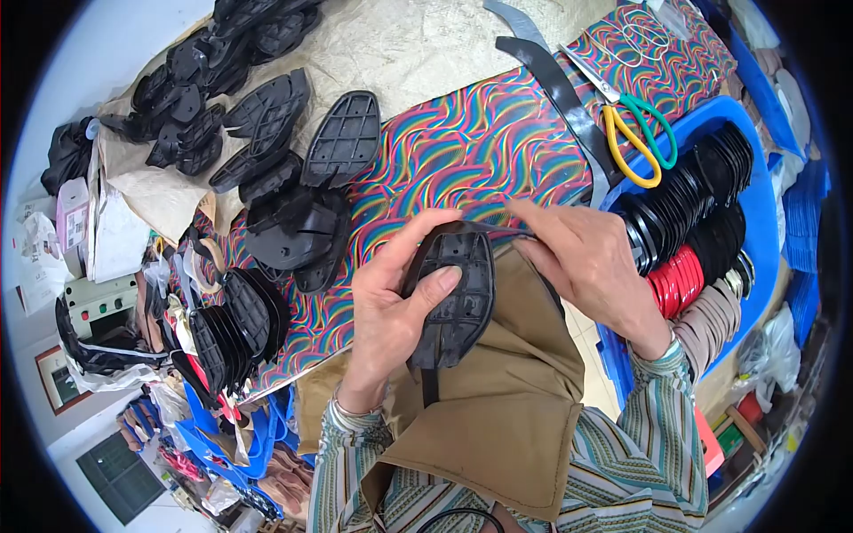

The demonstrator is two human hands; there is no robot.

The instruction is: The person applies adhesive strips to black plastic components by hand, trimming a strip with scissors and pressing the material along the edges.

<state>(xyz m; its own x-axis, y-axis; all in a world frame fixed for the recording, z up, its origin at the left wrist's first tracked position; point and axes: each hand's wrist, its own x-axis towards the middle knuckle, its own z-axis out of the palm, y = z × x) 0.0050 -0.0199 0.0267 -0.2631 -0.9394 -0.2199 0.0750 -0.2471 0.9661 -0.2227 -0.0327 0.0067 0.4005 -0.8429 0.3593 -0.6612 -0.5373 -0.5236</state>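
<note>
My left hand grips a black shoe sole piece, its thumb pressed on the ribbed, grid-patterned underside. A thin black strip hangs below that piece, and a dark band follows its top edge. At the upper right of the sole, my right hand has its fingers bent around the end of the dark band, pulled out to the side. What lies under those fingertips is partly hidden. Both hands are above a brown apron on my lap.
More black sole pieces lie on the patterned tablecloth and its pale cover. Scissors with yellow and green handles rest beside black strips. A blue crate at right holds rows of black, red and beige strips.
</note>
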